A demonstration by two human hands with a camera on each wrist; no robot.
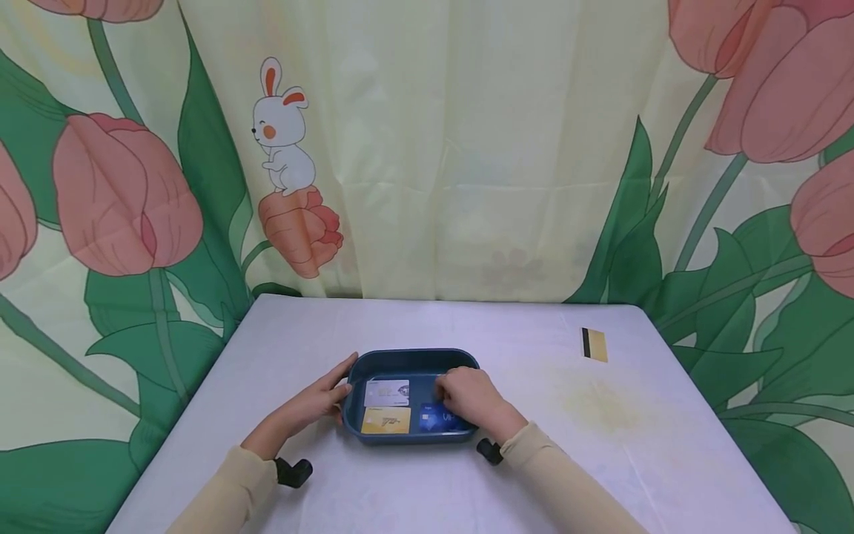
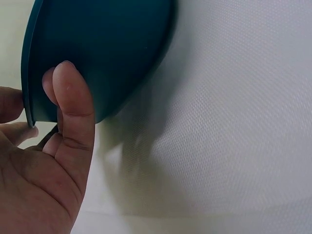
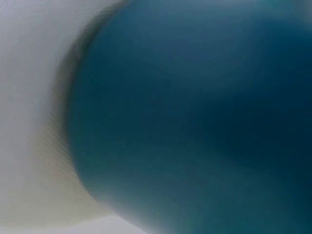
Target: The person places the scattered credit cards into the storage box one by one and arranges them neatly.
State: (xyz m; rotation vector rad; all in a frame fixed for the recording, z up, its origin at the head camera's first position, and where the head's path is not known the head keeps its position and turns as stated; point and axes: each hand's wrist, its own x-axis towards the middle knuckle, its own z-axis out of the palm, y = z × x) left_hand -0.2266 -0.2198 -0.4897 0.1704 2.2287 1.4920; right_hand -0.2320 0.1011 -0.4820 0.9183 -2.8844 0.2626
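A dark blue tray (image 1: 410, 438) stands on the table. My left hand (image 1: 310, 404) holds its left end; in the left wrist view the fingers (image 2: 73, 92) lie along the outer wall, with the rim between them and the thumb side. Inside, a silver card (image 1: 385, 393) lies above a gold card (image 1: 385, 420), and a blue card (image 1: 437, 419) lies at the lower right. My right hand (image 1: 470, 397) reaches into the tray's right side with curled fingers, partly over the blue card. Whatever is under its fingertips is hidden. Only the tray wall fills the right wrist view.
Another gold card with a black stripe (image 1: 596, 345) lies on the white-covered table (image 1: 534, 334) at the back right. A printed curtain (image 1: 467, 148) with tulips and a rabbit hangs behind the table. Black wrist cameras (image 1: 293, 472) sit on both wrists.
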